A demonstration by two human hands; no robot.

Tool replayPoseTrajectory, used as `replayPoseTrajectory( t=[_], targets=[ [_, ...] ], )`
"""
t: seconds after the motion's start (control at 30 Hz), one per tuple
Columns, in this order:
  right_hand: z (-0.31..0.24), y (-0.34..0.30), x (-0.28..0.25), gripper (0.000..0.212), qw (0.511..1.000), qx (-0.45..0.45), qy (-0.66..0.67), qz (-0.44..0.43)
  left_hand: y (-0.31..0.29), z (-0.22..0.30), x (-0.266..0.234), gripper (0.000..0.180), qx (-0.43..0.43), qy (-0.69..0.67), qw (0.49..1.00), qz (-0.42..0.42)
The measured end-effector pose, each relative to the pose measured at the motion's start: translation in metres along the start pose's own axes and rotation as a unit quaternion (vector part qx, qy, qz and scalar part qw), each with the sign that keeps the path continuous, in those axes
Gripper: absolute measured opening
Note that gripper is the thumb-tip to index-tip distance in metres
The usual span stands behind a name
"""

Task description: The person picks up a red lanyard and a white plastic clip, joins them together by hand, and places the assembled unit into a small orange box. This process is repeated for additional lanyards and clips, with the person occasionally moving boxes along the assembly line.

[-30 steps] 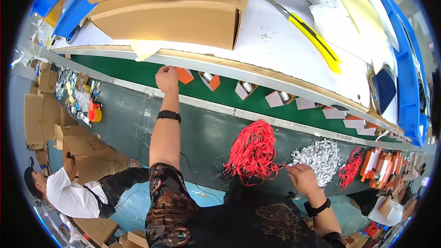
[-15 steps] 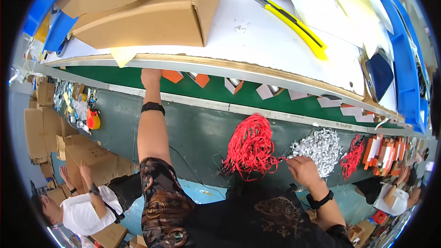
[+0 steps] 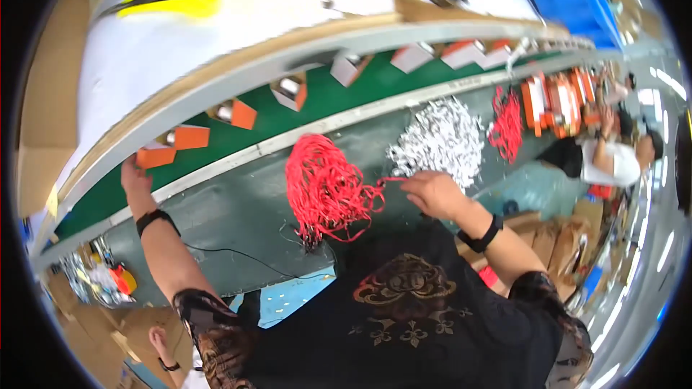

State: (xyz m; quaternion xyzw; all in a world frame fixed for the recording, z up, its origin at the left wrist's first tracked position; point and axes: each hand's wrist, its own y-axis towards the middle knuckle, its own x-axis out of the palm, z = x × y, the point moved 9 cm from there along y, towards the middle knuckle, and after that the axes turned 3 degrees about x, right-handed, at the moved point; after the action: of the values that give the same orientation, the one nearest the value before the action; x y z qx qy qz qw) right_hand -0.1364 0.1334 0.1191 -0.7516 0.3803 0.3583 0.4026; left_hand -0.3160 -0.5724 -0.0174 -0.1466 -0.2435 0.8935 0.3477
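I log: right hand (image 3: 436, 195) pinches a red cord (image 3: 394, 179) beside the red pile (image 3: 321, 187); left hand (image 3: 136, 180) at an orange box (image 3: 156, 157) on the green belt (image 3: 98, 205), grip I cannot tell

Along the green belt (image 3: 267, 127), your left hand (image 3: 135, 176) has a narrow strip beside the pale rail (image 3: 324, 124); orange-and-white boxes (image 3: 290, 94) and the overhanging shelf edge (image 3: 238, 72) block the far side. You can pass over the dark bench (image 3: 231, 212) left of the red cord heap (image 3: 324, 191) (mind the black cable (image 3: 238, 251)). Beyond your right hand (image 3: 436, 194), the silver pile (image 3: 441, 142) obstructs.
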Motion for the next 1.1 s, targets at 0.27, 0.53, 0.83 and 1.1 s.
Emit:
replayPoseTrajectory(
  t=[0.27, 0.53, 0.83, 1.1],
  targets=[
    [0.099, -0.049, 0.065, 0.021, 0.993, 0.109, -0.034, -0.042, -0.227, 0.014, 0.028, 0.011, 0.526, 0.148, 0.832, 0.096],
    [0.107, -0.075, 0.095, 0.019, 0.997, 0.050, 0.026, -0.044, -0.480, -0.232, 0.227, 0.017, 0.488, 0.371, 0.711, -0.343],
    [0.181, -0.170, 0.100, 0.020, 0.993, 0.094, 0.076, -0.003, -0.531, -0.305, 0.289, 0.036, 0.470, 0.609, 0.473, -0.430],
    [0.206, -0.209, 0.097, 0.018, 0.987, 0.101, 0.122, 0.031, -0.523, -0.347, 0.241, 0.015, 0.436, 0.589, 0.584, -0.349]
  ],
)
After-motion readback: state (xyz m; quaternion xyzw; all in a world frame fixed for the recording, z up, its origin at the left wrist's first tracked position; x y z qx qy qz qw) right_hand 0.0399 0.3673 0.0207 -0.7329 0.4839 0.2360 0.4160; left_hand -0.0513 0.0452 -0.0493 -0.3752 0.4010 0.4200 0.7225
